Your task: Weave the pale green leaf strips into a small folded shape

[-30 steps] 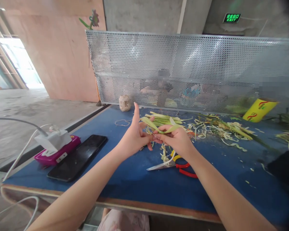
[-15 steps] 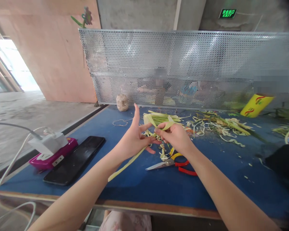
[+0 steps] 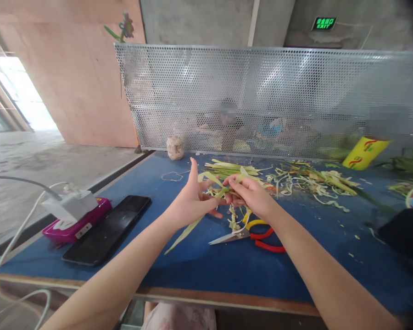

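Both of my hands meet above the blue table [image 3: 199, 261] on one long pale green leaf strip [image 3: 184, 232]. My left hand [image 3: 192, 199] pinches it with the thumb and lower fingers, the index finger pointing straight up. My right hand [image 3: 249, 195] is closed on the strip's upper end, which folds between the two hands. The strip's loose tail hangs down to the left under my left wrist. Scissors [image 3: 248, 233] with red and yellow handles lie on the table just below my right hand.
Cut leaves and trimmings [image 3: 296, 181] litter the table's far side. A black phone [image 3: 106, 230], a pink box [image 3: 72, 224] with a white charger [image 3: 70, 205] and cables sit left. A perforated metal screen [image 3: 261, 101] stands behind, with a yellow cup [image 3: 365, 153] and twine ball [image 3: 175, 147] near it.
The strip's long tail has come into view, hanging below my left hand. Both hands have stayed together over the scissors, working the fold.
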`<state>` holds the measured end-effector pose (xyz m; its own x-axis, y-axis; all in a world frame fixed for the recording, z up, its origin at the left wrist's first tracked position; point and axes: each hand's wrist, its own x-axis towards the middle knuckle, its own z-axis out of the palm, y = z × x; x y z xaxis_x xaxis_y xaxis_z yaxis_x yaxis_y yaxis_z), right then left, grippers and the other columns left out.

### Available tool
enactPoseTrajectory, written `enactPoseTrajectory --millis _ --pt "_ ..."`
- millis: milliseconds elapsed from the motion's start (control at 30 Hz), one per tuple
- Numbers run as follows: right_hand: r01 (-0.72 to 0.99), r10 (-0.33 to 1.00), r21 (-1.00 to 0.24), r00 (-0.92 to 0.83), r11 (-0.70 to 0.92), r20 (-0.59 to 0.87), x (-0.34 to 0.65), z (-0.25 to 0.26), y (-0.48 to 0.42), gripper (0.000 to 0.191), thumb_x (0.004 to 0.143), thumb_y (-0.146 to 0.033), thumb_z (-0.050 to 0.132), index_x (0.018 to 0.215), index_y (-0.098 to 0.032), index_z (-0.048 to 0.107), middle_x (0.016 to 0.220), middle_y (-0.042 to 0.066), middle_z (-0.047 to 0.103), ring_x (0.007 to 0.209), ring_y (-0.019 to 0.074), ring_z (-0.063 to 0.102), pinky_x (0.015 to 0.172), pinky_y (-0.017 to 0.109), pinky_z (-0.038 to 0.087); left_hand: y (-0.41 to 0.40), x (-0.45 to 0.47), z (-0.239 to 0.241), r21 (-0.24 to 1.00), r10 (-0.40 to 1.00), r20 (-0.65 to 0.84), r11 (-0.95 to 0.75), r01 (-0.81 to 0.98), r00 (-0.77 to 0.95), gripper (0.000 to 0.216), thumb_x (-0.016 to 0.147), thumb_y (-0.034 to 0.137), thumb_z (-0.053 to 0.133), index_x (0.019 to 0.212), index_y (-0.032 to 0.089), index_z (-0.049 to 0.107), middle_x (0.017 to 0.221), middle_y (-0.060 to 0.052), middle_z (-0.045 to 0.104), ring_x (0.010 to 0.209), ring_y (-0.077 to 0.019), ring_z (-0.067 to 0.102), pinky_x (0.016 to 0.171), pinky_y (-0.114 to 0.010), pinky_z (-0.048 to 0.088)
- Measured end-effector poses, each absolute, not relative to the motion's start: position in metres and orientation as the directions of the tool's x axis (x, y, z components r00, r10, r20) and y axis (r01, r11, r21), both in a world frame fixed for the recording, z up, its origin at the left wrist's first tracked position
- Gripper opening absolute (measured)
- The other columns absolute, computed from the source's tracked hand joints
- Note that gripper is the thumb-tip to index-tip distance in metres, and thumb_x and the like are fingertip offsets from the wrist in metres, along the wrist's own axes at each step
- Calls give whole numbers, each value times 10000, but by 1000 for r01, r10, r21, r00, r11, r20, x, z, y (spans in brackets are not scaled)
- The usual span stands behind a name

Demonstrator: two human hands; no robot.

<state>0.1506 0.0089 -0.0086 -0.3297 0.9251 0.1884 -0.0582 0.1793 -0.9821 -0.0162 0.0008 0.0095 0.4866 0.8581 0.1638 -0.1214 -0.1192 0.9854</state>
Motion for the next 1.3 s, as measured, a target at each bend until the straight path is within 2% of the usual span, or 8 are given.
enactPoseTrajectory --millis 133,300,500,667,733,833,1000,1300 --pt "28 921 -956 -278 290 272 143 -8 6 137 835 -337 441 821 -202 454 508 -44 529 398 71 417 396 215 281 4 -13 6 978 884 204 -169 -120 420 1083 724 145 606 1280 322 -306 1010 -116 631 681 -195 651 488 -310 552" --pt "22 907 -952 -311 307 285 138 -11 4 111 849 -307 416 896 -211 384 487 -57 550 346 72 392 379 221 304 8 -13 4 974 899 227 -220 -62 374 1016 754 208 584 1325 221 -257 652 -17 648 487 -146 592 350 -202 448" --pt "-4 921 -954 -260 298 289 138 -11 4 109 845 -323 418 879 -228 379 509 -48 569 397 106 491 422 239 387 7 -14 4 966 899 246 -256 -19 362 1068 680 217 659 1360 199 -164 677 -10 632 513 -122 571 384 -184 409" --pt "230 933 -919 -243 321 265 148 -5 0 248 858 -423 355 772 -215 460 508 -11 574 405 135 535 423 263 384 9 -16 1 914 877 374 -404 40 303 1012 659 165 656 1383 208 -51 741 -8 621 586 -107 589 528 -216 460" --pt "435 917 -816 -64 381 394 154 -1 -2 313 843 -441 381 676 -201 495 508 3 557 427 133 530 451 272 381 9 -17 0 853 836 455 -509 119 308 989 680 154 625 1382 209 -69 812 -44 644 677 -134 610 591 -242 476" --pt "650 711 -592 111 476 694 158 4 -6 258 795 -394 487 629 -196 503 525 -8 510 486 122 483 501 271 370 6 -17 0 734 763 518 -628 257 387 959 709 137 578 1378 214 -105 879 -75 664 729 -153 613 584 -247 475" --pt "514 751 -614 -96 599 653 148 6 -6 111 716 -295 589 741 -188 598 618 -9 542 592 126 503 560 264 411 0 -12 0 673 711 510 -681 289 484 976 726 154 568 1362 195 -171 874 -82 673 663 -154 603 532 -253 463" --pt "146 917 -910 -164 388 365 149 7 -4 78 679 -260 630 691 -190 597 615 -9 582 574 125 549 570 292 460 -4 -8 6 953 795 276 -301 -44 540 1112 716 153 615 1273 211 -345 681 -1 648 571 -135 619 577 -268 483"
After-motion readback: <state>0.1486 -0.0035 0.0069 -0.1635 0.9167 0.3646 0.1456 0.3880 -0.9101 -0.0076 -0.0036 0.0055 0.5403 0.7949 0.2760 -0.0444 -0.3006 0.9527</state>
